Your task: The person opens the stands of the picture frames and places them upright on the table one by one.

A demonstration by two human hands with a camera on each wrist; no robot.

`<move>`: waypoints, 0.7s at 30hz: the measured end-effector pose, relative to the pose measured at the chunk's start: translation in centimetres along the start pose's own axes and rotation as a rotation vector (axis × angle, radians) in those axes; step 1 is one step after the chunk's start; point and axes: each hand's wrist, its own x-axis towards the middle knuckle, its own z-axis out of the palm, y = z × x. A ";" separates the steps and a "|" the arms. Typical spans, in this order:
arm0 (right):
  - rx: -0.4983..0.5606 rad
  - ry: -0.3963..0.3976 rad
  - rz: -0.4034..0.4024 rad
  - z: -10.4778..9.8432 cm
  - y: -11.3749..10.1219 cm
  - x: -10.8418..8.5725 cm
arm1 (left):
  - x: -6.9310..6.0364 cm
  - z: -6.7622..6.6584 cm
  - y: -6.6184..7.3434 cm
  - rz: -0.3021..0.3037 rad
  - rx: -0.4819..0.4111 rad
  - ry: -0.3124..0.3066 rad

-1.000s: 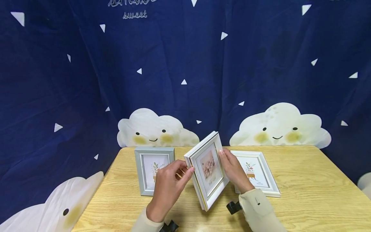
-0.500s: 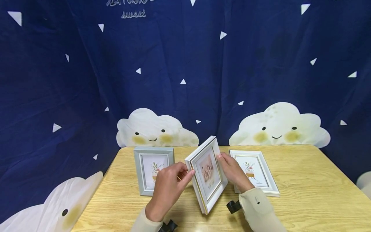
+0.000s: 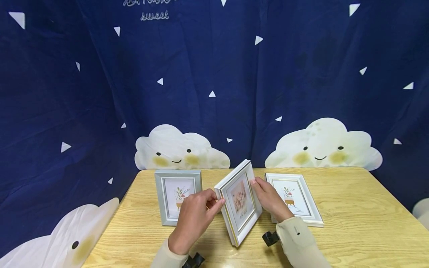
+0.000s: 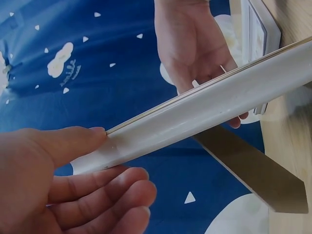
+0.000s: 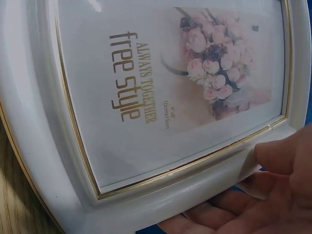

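A white picture frame with a gold inner line (image 3: 238, 203) is held tilted above the table in the head view, its flower picture facing right and forward. The left hand (image 3: 196, 217) pinches its left edge between thumb and fingers. On the opposite edge, the right hand (image 3: 272, 199) grips with the thumb on the front, the fingers behind. In the left wrist view the frame's white side (image 4: 195, 114) shows edge-on, with a brown stand flap (image 4: 258, 170) sticking out behind. The right wrist view shows "free style" lettering beside the pink flowers (image 5: 214, 63).
On the wooden table (image 3: 362, 208), a grey-blue frame (image 3: 161, 201) stands at the left, partly behind the left hand. A white frame (image 3: 313, 201) lies or leans at the right, partly behind the right hand; which is unclear. Behind hangs a dark blue cloth (image 3: 187, 93).
The held frame has come down slightly, and its top edge sits lower than before. Both hands keep their hold on it.
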 end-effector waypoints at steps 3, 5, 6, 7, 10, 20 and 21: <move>-0.012 0.008 -0.002 0.0 0.1 0.0 | 0.0 -0.1 0.0 -0.010 0.013 -0.014; -0.016 0.010 -0.007 0.0 0.1 0.0 | 0.0 -0.1 -0.1 -0.018 0.024 -0.026; -0.016 0.011 -0.007 0.0 0.1 0.0 | 0.0 -0.1 -0.1 -0.022 0.028 -0.032; -0.017 0.009 -0.010 -0.1 0.1 0.0 | 0.0 -0.2 -0.1 -0.025 0.033 -0.037; -0.012 0.007 -0.008 -0.1 0.0 0.0 | 0.0 -0.2 -0.2 -0.035 0.037 -0.056; -0.034 0.008 -0.023 0.0 -0.2 -0.1 | 0.0 -0.7 -0.3 -0.071 0.052 -0.121; -0.038 0.006 -0.022 0.0 -0.1 -0.1 | 0.0 -0.8 -0.4 -0.075 0.053 -0.124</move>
